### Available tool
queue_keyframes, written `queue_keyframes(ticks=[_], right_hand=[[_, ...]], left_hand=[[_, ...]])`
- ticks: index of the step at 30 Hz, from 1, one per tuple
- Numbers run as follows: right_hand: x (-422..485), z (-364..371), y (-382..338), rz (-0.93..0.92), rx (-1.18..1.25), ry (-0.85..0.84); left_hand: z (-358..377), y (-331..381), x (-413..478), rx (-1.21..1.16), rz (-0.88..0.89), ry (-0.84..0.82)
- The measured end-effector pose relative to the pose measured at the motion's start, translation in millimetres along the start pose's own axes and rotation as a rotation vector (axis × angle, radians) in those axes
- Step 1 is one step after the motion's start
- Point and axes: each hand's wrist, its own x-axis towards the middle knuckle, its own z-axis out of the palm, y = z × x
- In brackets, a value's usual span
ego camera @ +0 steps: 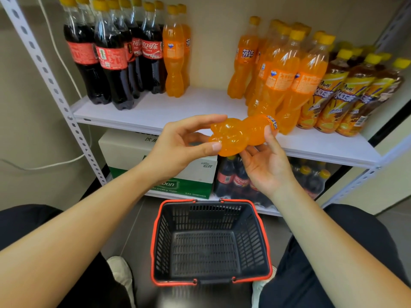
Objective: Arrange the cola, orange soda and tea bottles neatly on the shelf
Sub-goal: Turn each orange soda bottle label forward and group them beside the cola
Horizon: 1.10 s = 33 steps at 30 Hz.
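From the head view, the person holds one orange soda bottle point(240, 134) on its side in front of the shelf board point(200, 105), just over the board's front edge, with its base towards the camera and its neck pointing right and away. The left hand point(178, 147) pinches the base between thumb and fingers. The right hand point(266, 167) cradles the waist from below, its thumb curled over near the label. The cap end is hidden behind the standing bottles.

On the board, cola bottles point(111, 54) crowd the left end, with two orange sodas point(174, 54) touching their right side. A bare stretch follows in the middle. A larger orange soda group point(282, 70) stands right of centre, and tea bottles point(355, 90) fill the right end.

I judge the step in hand to be shelving this bottle. The next move calls for turning it upright, cap up and label out, and standing it in the middle stretch against one of the orange groups. The right-hand group leans and looks crowded, so a careless placement there could knock bottles over.

The shopping basket point(153, 241) sits on the floor between the person's knees, and only its own slatted bottom shows inside. This may therefore be the last bottle to shelve. On the lower shelf a drinking-water carton point(124, 150) sits closed, its contents unseen, and a wrapped pack of colas point(235, 176) lies just beside it.
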Motion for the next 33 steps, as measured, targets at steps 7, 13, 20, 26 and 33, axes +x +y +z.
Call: queue_keyframes(ticks=[7, 13, 20, 26, 33], right_hand=[[0.8, -1.1, 4.9, -0.001, 0.014, -0.015], [1.2, 0.8, 3.8, -0.057, -0.126, -0.019], [0.5, 8.6, 6.8, -0.177, -0.356, -0.044], [8.5, 24.6, 11.8, -0.308, -0.604, -0.023], [45.7, 48.0, -0.8, -0.328, -0.851, -0.094]], left_hand=[[-3.7, -7.7, 1.7, -0.024, -0.009, 0.044], [-12.5, -12.5, 2.5, 0.08, -0.156, 0.088], [-16.1, -23.9, 3.8, 0.437, -0.287, -0.019], [-21.5, -34.1, 19.3, 0.709, -0.295, -0.083], [-42.5, -45.9, 45.5, 0.432, -0.314, -0.016]])
